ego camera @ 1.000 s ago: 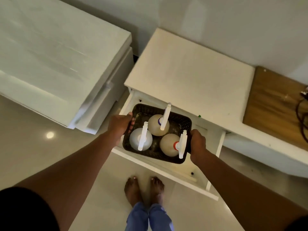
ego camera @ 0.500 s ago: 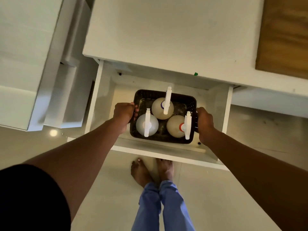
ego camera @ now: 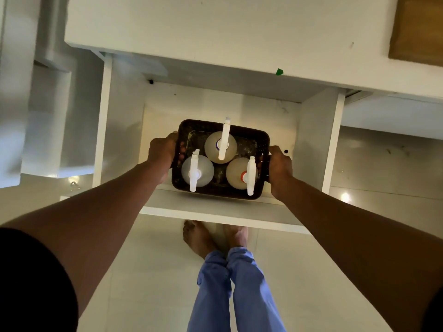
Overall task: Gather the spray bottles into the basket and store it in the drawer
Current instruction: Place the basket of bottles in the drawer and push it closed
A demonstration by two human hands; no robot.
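I am looking straight down past both forearms into the open white drawer (ego camera: 311, 130), which is standing pulled out from under the white cabinet top (ego camera: 215, 32). My left hand (ego camera: 162, 152) is wrapping around the left rim of the dark basket (ego camera: 239, 193), fingers curling inside the wall, while my right hand (ego camera: 279, 164) is clamping the right rim the same way, so both hands are pinching the basket between them. The basket is sitting low within the drawer's walls, its near edge overlapping the drawer's front panel in this view; I cannot tell whether its bottom is touching the drawer floor. Three spray bottles are standing upright inside it, packed close together: a pale one with a purple collar (ego camera: 220, 147) toward the back, a clear one with a white head (ego camera: 197, 170) at the front left, and a pale one with a red collar (ego camera: 241, 173) at the front right. Below the drawer front, my bare feet (ego camera: 213, 238) and blue trouser legs (ego camera: 230, 291) are showing on the pale floor. A small green tag (ego camera: 279, 72) is sticking out at the cabinet edge.
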